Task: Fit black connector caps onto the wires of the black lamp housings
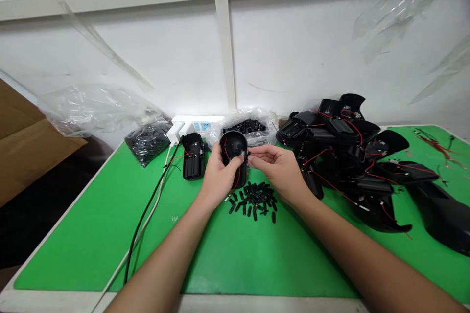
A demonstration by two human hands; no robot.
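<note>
My left hand is wrapped round a black plastic housing with a rounded top and a red wire, its thumb pressing on the inside. At the housing's right edge, my right hand has thumb and forefinger pinched together; what sits between them is too small to make out. Just below the housing lies a loose pile of small black pieces on the green mat. A similar black housing rests to the left, clear of my hands.
Many black housings with red wires are heaped at right. Behind my hands is an open bag of black pieces. A white power strip, a tied bag and cables lie left. A wall stands behind.
</note>
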